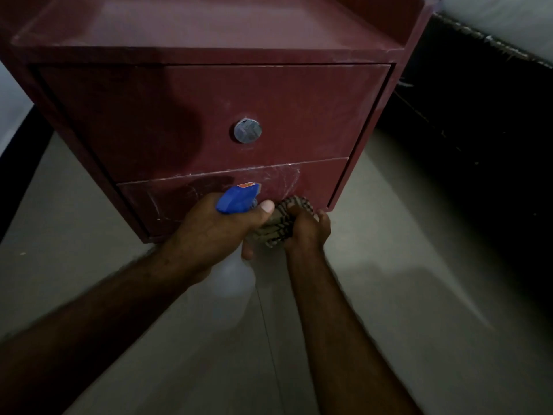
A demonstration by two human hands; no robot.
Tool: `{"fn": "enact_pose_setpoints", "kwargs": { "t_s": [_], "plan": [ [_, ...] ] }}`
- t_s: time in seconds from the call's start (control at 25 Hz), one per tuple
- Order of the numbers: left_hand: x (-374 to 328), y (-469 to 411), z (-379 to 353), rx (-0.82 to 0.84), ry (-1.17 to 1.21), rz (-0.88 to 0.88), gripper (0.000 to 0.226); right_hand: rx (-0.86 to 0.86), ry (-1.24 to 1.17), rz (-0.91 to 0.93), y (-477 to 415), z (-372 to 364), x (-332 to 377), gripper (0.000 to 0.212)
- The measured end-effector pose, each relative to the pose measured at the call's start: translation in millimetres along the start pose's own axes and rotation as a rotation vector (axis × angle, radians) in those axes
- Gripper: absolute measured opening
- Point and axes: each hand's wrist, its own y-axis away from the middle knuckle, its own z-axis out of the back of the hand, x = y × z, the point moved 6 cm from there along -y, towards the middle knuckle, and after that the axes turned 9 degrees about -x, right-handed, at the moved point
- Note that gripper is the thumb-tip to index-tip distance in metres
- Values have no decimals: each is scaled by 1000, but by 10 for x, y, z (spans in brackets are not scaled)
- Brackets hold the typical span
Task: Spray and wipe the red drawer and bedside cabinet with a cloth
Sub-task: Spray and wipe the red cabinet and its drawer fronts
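Cloth [288, 218] sits bunched in our right grip [305, 232] by the drawer [317, 182]; our crowding left grip [209, 232], clenching the spray bottle [236, 199], could block the wipe.

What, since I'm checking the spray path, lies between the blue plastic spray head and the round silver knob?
Head view: only bare red drawer front and the scuffed seam between both drawers.

Red cabinet [209, 94], blue sprayer head [236, 199], beige cloth [287, 223] with dark lines.
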Motion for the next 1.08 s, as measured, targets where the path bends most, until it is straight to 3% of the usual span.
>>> {"fn": "enact_pose_setpoints", "kwargs": {
  "t_s": [0.28,0.48,0.68,0.96,1.08],
  "plan": [
    [-18,12,6,7,-15,-20,34,-48,75,63,1,49,48,84],
    [-25,16,27,9,-7,-23,38,30,-38,134,72,-29,146,95],
    [-39,34,29,6,-1,-21,37,-88,71,86,57,43,147,86],
    [-22,33,39,-7,2,21,33,47,-95,198,168,-59,308,89],
    [-42,44,24,3,-25,9,36,-22,-39,146,163,-14,281,84]
  ]
}}
